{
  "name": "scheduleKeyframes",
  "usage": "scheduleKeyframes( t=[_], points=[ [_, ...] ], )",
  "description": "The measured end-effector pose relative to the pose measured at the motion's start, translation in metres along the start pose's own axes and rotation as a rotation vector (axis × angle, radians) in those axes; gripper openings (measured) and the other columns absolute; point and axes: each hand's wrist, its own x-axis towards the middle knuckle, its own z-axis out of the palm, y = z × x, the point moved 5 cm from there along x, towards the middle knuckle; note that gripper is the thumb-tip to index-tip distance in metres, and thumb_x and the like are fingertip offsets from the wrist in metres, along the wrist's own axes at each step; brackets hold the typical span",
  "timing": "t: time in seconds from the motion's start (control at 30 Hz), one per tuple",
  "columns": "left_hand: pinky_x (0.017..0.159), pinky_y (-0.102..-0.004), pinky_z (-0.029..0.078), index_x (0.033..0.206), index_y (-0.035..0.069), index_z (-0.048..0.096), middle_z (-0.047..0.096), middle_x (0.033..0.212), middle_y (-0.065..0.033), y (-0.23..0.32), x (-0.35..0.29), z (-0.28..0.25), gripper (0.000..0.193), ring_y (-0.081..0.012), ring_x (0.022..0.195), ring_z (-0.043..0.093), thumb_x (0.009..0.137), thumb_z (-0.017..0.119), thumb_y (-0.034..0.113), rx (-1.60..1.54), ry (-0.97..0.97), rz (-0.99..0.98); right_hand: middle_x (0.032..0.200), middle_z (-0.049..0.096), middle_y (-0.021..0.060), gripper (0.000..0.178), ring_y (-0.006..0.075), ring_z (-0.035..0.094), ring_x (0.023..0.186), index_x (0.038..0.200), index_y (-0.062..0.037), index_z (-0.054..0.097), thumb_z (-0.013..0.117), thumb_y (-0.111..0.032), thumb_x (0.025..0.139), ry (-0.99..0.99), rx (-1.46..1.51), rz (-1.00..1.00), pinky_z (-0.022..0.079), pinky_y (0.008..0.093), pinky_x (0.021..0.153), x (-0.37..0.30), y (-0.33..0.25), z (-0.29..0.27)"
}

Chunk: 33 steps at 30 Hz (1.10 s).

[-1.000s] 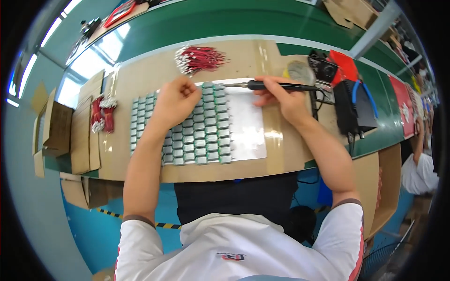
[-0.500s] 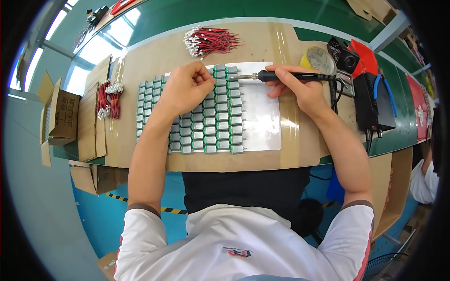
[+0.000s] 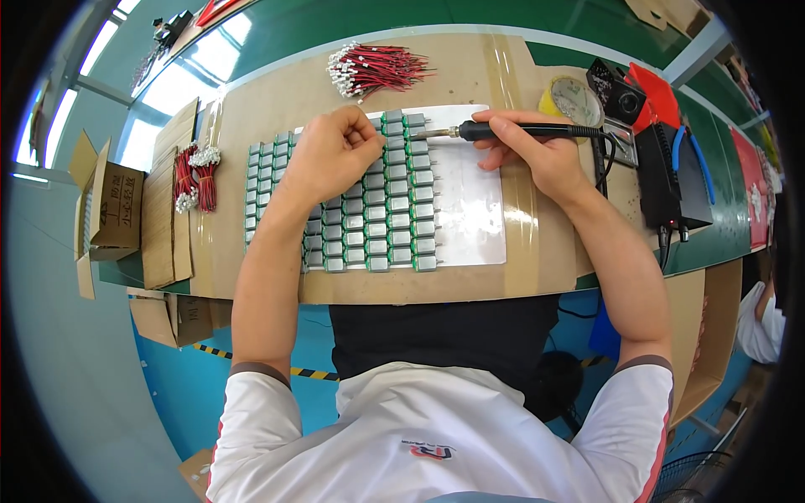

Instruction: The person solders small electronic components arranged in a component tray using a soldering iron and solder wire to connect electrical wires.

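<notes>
In my right hand (image 3: pixel 537 155) is a black soldering iron (image 3: pixel 511 131), held like a pen and pointing left. Its metal tip meets the upper end of the rightmost column of small grey motors (image 3: pixel 398 222). These motors have green end pieces and stand in tight columns on a white board (image 3: pixel 474 210). My left hand (image 3: pixel 335 155) hovers over the upper middle of the columns, thumb and fingers pinched close to the iron's tip. Whatever the pinch holds is too small or too hidden to make out. Part of the motor rows lies hidden under that hand and forearm.
Red and black wires with white connectors (image 3: pixel 381 69) lie behind the board; more bundles (image 3: pixel 197 178) lie left. At right stand a tape roll (image 3: pixel 572 101), a black soldering station (image 3: pixel 671 184) and blue-handled pliers (image 3: pixel 694 163). An open carton (image 3: pixel 116 205) sits at far left.
The view has shifted slightly. Both hands keep nearly the same place, with the iron's tip still at the upper right motors.
</notes>
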Motion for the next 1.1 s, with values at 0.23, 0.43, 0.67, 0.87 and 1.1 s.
scheduleKeyframes(
  t=[0.23,0.43,0.67,0.87,1.1],
  points=[
    [0.057,-0.0283,0.048,0.08,-0.002,0.064,0.063,0.064,-0.0051,0.0041,-0.0001,-0.0002,0.016,-0.0112,0.058,0.057,0.081,0.071,0.012,0.017,-0.008,-0.008,0.091,0.073,0.0116,0.026,0.0131,0.068,0.072,0.115,0.0006,0.071,0.064,-0.018,0.098,0.006,-0.003,-0.004,0.058,0.0269,0.067,0.0003,0.0006,-0.0011],
    [0.057,-0.0282,0.048,0.081,-0.002,0.065,0.062,0.064,-0.0048,0.0013,0.0002,0.001,0.017,-0.011,0.058,0.056,0.082,0.07,0.014,-0.002,-0.009,-0.011,0.091,0.073,0.0117,0.026,0.0128,0.067,0.071,0.115,0.0005,0.071,0.065,-0.019,0.098,0.003,-0.007,-0.013,0.058,0.0267,0.067,0.0004,-0.001,0.0],
    [0.056,-0.0279,0.047,0.08,-0.002,0.066,0.061,0.062,-0.0039,0.002,-0.0003,0.0018,0.017,-0.0103,0.057,0.055,0.082,0.071,0.014,0.017,-0.007,-0.007,0.081,0.071,0.012,0.027,0.0175,0.071,0.076,0.116,0.0037,0.069,0.06,-0.017,0.1,0.009,-0.043,-0.015,0.059,0.0291,0.071,-0.0012,-0.0043,0.0014],
    [0.056,-0.0277,0.046,0.081,-0.002,0.066,0.061,0.062,-0.0034,0.0032,-0.0003,0.0018,0.018,-0.0098,0.056,0.054,0.083,0.07,0.015,0.021,-0.012,0.002,0.079,0.071,0.0114,0.027,0.0177,0.071,0.077,0.116,0.0036,0.069,0.06,-0.017,0.101,0.002,-0.035,-0.024,0.059,0.0291,0.072,-0.0005,-0.0037,0.0018],
    [0.055,-0.0284,0.045,0.082,-0.002,0.066,0.06,0.062,-0.0033,0.0037,-0.0003,0.0022,0.019,-0.0105,0.056,0.054,0.085,0.072,0.016,0.016,-0.018,0.019,0.08,0.071,0.0113,0.027,0.0171,0.07,0.077,0.116,0.0036,0.069,0.06,-0.017,0.1,0.001,-0.043,-0.029,0.059,0.0293,0.072,-0.0002,-0.0048,0.0018]
  ],
)
